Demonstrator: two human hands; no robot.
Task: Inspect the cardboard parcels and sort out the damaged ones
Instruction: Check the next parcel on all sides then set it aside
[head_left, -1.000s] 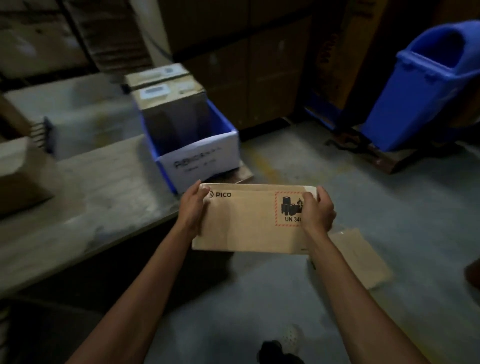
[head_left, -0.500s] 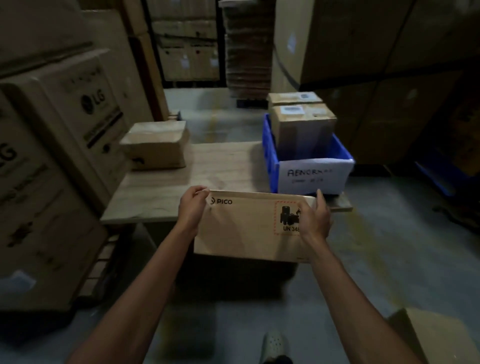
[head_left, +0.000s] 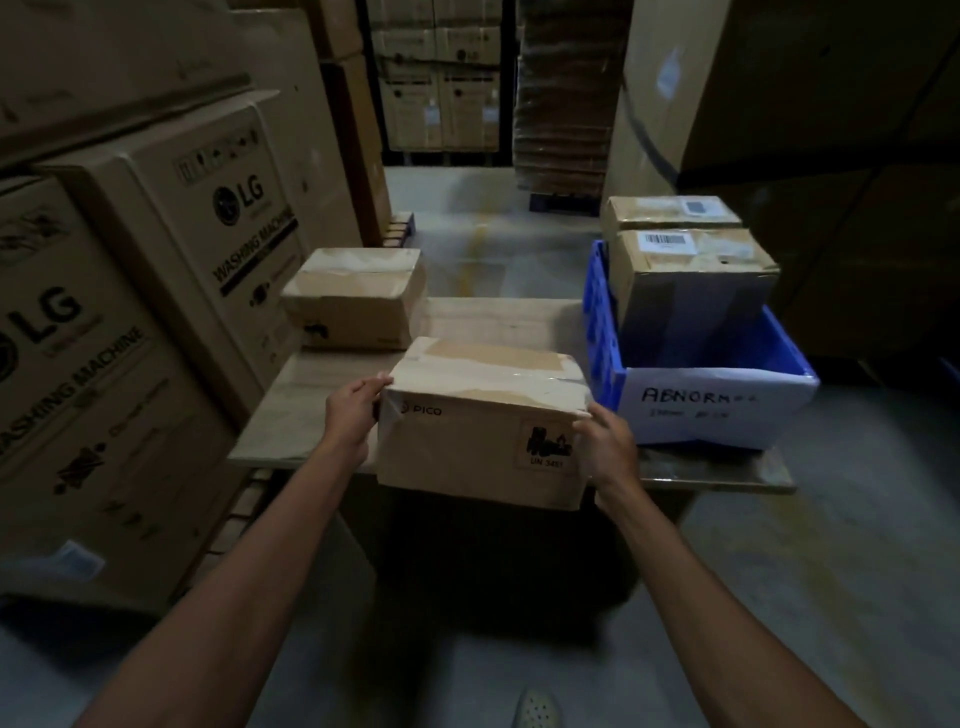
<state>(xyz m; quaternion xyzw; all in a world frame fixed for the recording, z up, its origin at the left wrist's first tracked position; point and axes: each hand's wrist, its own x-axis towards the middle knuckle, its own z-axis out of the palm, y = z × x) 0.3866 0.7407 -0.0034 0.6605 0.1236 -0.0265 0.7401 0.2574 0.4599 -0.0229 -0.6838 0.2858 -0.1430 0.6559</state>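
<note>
Sorting in a dim warehouse: we hold a brown cardboard parcel (head_left: 483, 431), printed PICO and bearing a UN 3481 label, at the near edge of a pale wooden tabletop (head_left: 306, 410). Our left hand (head_left: 350, 415) grasps its upper left corner, fingers curled over the top edge. Our right hand (head_left: 605, 447) grips the upper right corner beside the label. We cannot tell whether the parcel's base rests on the tabletop.

The clear tape across its lid looks wrinkled, though the poor light hides finer detail. Just to the right stands a blue plastic bin (head_left: 602, 332) fronted by a white paper sign (head_left: 717, 405) hand-lettered "ABNORM…", with a taped cardboard box (head_left: 691, 280) inside at its far end. A small tan cardboard box (head_left: 353, 301) sits farther back on the left, near large LG washing-machine cartons (head_left: 208, 249).

We judge the inspection is under way, with no verdict yet. The next move calls for turning the parcel to check its hidden faces. Then we lift it over the bin's wall if it is damaged, or set it down on the tabletop if sound.
</note>
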